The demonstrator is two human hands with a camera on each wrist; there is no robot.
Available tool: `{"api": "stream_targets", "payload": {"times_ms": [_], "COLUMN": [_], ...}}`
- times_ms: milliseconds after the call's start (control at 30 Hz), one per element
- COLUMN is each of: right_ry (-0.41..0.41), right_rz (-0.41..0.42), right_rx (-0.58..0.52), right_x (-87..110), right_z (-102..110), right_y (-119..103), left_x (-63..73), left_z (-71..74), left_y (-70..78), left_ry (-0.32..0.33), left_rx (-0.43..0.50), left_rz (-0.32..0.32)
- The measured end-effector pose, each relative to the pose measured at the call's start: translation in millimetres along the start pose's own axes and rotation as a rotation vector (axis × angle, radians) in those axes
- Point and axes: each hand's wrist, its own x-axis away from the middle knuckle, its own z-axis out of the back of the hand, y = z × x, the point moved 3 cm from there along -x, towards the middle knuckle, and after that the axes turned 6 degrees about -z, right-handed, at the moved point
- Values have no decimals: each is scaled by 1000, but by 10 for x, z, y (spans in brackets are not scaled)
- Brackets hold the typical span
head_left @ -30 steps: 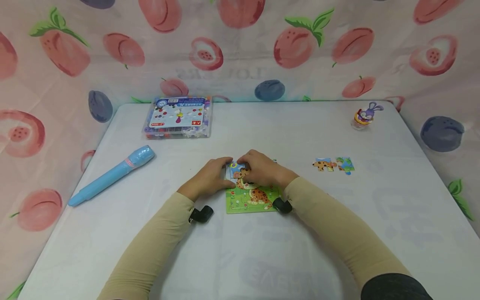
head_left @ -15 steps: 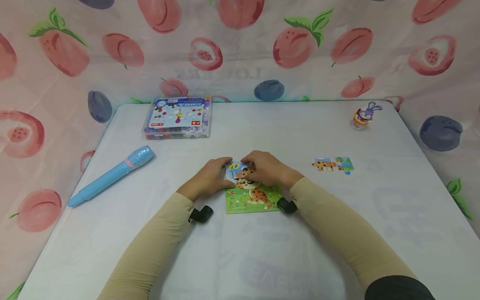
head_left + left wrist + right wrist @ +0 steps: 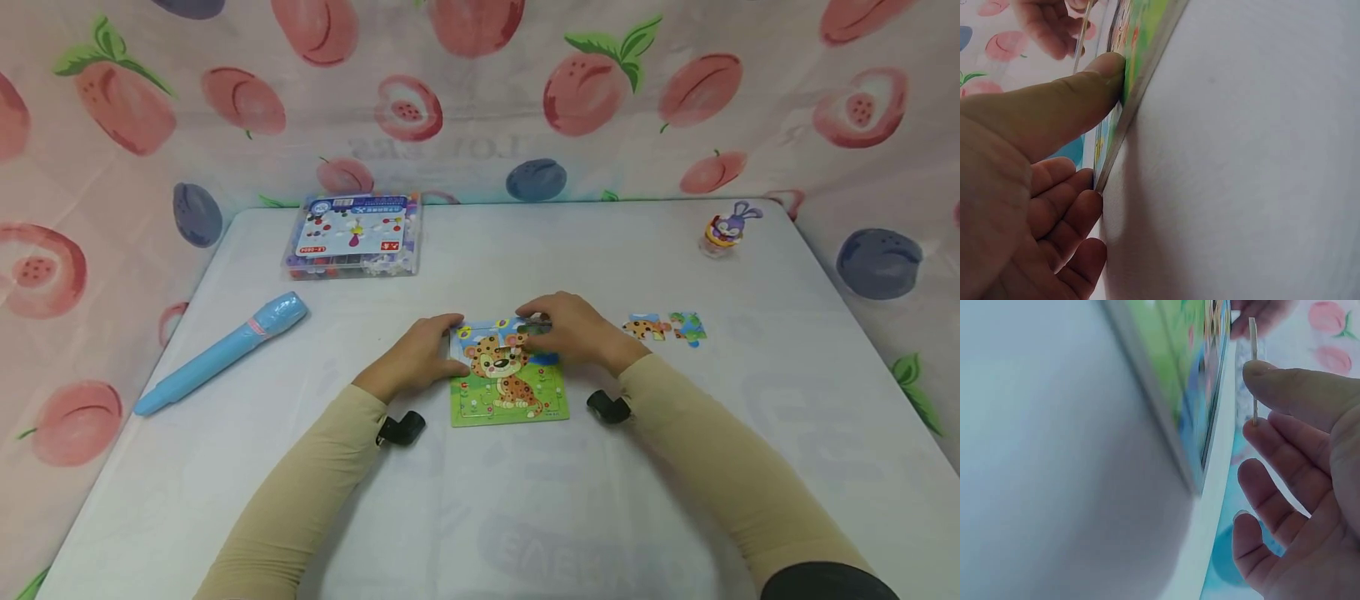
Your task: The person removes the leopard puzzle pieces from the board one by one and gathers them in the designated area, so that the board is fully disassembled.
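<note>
A jigsaw puzzle board point(image 3: 510, 392) with a spotted leopard on green lies at the table's middle in the head view. My left hand point(image 3: 412, 360) holds its left side; in the left wrist view the thumb point(image 3: 1088, 94) lies on the face and the fingers touch the edge near a corner. Above the board's upper right part, my right hand point(image 3: 577, 335) pinches a thin puzzle piece point(image 3: 1253, 340) between thumb and fingertip, seen edge-on in the right wrist view. Two loose puzzle pieces, one spotted point(image 3: 645, 327) and one blue-green point(image 3: 687, 328), lie to the right.
A clear plastic case point(image 3: 352, 236) of small coloured parts stands at the back left. Nearer lies a light-blue, wand-like object point(image 3: 225, 352). At the back right is a small purple rabbit figure point(image 3: 727, 229). Fruit-print cloth point(image 3: 480, 108) hangs behind the white table.
My right hand has moved right across the board with the puzzle piece, uncovering the leopard's face. My left hand has stayed at the board's left side.
</note>
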Motion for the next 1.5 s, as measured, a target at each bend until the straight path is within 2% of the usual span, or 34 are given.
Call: {"api": "stream_targets", "payload": {"times_ms": [500, 767, 1067, 1500], "right_ry": [81, 95, 80, 60], "right_rz": [-197, -227, -253, -265], "right_rx": [18, 27, 37, 9], "right_x": [321, 417, 449, 484], "right_z": [331, 388, 404, 425], "right_y": [611, 846, 983, 1009], "left_x": [-4, 1, 0, 23], "left_z": [0, 7, 6, -9], "left_y": [9, 20, 25, 29], "left_ry": [-8, -10, -13, 8], "left_rx": [-9, -10, -5, -19], "left_rz": [2, 8, 10, 6]}}
